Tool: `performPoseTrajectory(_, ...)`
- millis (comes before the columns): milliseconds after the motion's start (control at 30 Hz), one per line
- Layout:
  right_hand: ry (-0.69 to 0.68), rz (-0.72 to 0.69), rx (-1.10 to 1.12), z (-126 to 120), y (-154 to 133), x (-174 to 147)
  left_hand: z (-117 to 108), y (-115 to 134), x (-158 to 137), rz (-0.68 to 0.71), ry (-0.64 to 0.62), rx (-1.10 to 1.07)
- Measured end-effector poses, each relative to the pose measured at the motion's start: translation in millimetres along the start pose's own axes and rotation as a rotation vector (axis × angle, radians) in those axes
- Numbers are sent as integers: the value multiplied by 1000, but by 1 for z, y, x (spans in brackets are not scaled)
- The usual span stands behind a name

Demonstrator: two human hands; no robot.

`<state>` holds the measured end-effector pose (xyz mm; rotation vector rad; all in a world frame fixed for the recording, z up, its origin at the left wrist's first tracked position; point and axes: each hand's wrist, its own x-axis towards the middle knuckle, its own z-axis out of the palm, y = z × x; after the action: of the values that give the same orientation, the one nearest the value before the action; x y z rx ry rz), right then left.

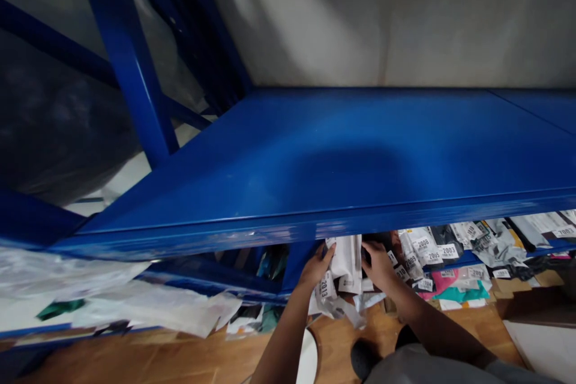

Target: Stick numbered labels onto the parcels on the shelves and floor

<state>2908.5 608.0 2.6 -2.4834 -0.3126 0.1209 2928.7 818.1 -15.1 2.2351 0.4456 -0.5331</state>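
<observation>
A white plastic mailing parcel (pixel 345 261) stands between my two hands, just under the front edge of the blue shelf. My left hand (pixel 317 265) grips its left side, thumb on the near face. At the parcel's right edge, my right hand (pixel 378 264) has its thumb and fingers curled in; part of the fingertips is hidden. Below my left hand hangs a clear-and-white bag with a label reading 2013 (pixel 324 289). To the right of my right hand, labelled parcels such as the one marked 2009 (pixel 410 263) are packed close together.
The wide blue shelf (pixel 270 156) juts out above my hands. A blue upright post (pixel 130 66) rises on the left. More bagged parcels (pixel 499 243) line the lower shelf at right. White plastic bags (pixel 171 306) spill out at lower left, and a cardboard box (pixel 544 306) sits at lower right.
</observation>
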Motion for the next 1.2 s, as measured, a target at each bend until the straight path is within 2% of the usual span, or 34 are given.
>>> performPoseTrajectory(67,-66,43,-30,-6,4,5,4,-1,0,-15,18,-15)
performPoseTrajectory(167,-160,32,-31,-17,11,16,10,-6,-4,-11,63,-61)
performPoseTrajectory(333,-217,30,40,-29,23,30,21,-26,-24,19,192,-172)
performPoseTrajectory(500,-276,-3,119,-34,35,39,37,-64,-66,-40,360,-297)
performPoseTrajectory(600,-294,-38,160,-44,43,40,53,-75,-104,-46,344,-583)
performPoseTrajectory(667,-305,-70,188,-52,45,36,63,-68,-129,47,320,-736)
performPoseTrajectory(733,-392,-124,282,-57,44,24,72,-49,-150,170,359,-807)
performPoseTrajectory(867,-802,-167,654,-52,38,-14,86,2,-171,354,541,-900)
performPoseTrajectory(933,-889,-161,806,-46,36,-30,91,20,-173,418,603,-908)
performPoseTrajectory(1033,-916,-145,925,-41,37,-41,93,34,-178,479,670,-843)
performPoseTrajectory(1100,-892,-96,970,-41,38,-43,91,37,-183,464,725,-710)
performPoseTrajectory(1200,-706,-16,997,-40,39,-50,85,38,-192,452,659,-407)
